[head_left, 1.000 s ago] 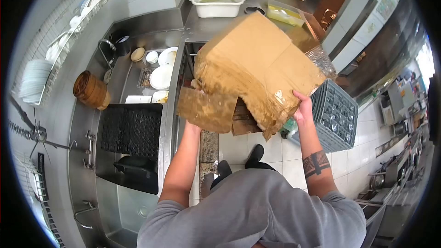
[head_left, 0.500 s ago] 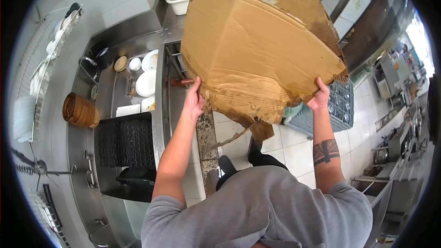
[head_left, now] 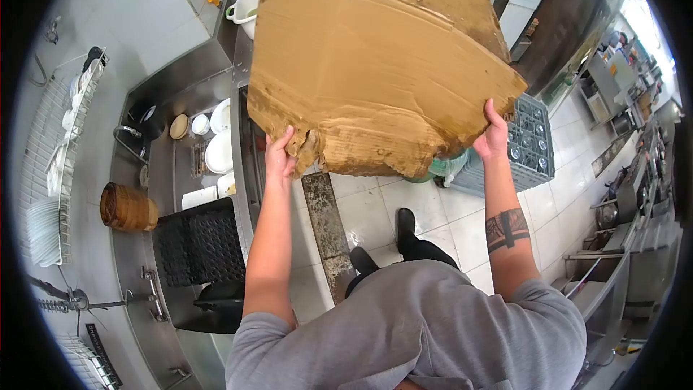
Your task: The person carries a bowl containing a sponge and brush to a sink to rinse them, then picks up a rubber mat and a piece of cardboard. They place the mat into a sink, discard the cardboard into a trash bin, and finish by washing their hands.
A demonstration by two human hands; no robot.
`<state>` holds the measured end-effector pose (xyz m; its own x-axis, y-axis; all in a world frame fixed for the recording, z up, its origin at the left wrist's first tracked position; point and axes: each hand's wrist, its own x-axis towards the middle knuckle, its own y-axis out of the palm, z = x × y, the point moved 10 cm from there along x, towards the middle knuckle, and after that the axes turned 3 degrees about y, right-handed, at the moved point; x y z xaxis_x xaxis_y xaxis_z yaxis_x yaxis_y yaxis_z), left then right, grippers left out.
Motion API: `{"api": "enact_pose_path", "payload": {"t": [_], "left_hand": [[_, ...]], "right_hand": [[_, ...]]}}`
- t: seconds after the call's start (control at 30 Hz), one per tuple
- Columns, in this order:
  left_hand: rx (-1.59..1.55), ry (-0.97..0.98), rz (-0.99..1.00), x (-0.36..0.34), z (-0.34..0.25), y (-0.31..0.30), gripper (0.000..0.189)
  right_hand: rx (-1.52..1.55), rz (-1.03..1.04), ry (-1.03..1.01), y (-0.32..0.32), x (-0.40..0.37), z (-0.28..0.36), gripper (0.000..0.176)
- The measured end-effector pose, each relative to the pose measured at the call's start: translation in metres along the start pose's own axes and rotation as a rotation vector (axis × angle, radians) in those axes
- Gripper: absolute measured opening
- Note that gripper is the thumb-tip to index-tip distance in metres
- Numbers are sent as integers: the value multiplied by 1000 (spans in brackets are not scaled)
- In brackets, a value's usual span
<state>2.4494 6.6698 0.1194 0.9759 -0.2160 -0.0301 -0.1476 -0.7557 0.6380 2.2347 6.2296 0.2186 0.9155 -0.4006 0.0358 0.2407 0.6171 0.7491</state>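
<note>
A large sheet of cardboard (head_left: 361, 72), creased and torn, is stretched out in front of me between both hands. My left hand (head_left: 280, 155) pinches its near left corner, where the edge is ragged and stained dark. At the near right corner my right hand (head_left: 493, 132) grips the cardboard with the thumb on top. Damp-looking brown patches run along the near edge. A second flap (head_left: 465, 11) of cardboard sticks out behind the sheet at the far right.
To the left a steel sink holds white plates (head_left: 219, 152), a brown wooden bucket (head_left: 126, 206) and a black perforated mat (head_left: 209, 242). A grey rack of glasses (head_left: 530, 141) stands on the tiled floor at right. A drain strip (head_left: 326, 220) crosses the floor by my feet.
The cardboard and both hands have shifted left. The torn piece hanging from its near edge no longer shows, and my feet and more floor are visible.
</note>
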Motion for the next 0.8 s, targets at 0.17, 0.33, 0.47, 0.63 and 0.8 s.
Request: {"api": "enact_pose_path", "payload": {"t": [0.17, 0.33, 0.47, 0.63, 0.8], "left_hand": [[-213, -15, 26, -15, -19, -14, 69], [424, 355, -12, -10, -91, -27, 89], [408, 337, 196, -2, -123, 6, 89], [253, 284, 302, -2, -118, 9, 82], [359, 278, 386, -9, -114, 17, 80]], "right_hand": [[-15, 0, -49, 6, 13, 7, 48], [-50, 100, -19, 31, 16, 7, 46], [-118, 200, 40, 41, 26, -8, 46], [21, 209, 147, 52, 27, -15, 48], [-22, 344, 312, 56, 23, -11, 55]]}}
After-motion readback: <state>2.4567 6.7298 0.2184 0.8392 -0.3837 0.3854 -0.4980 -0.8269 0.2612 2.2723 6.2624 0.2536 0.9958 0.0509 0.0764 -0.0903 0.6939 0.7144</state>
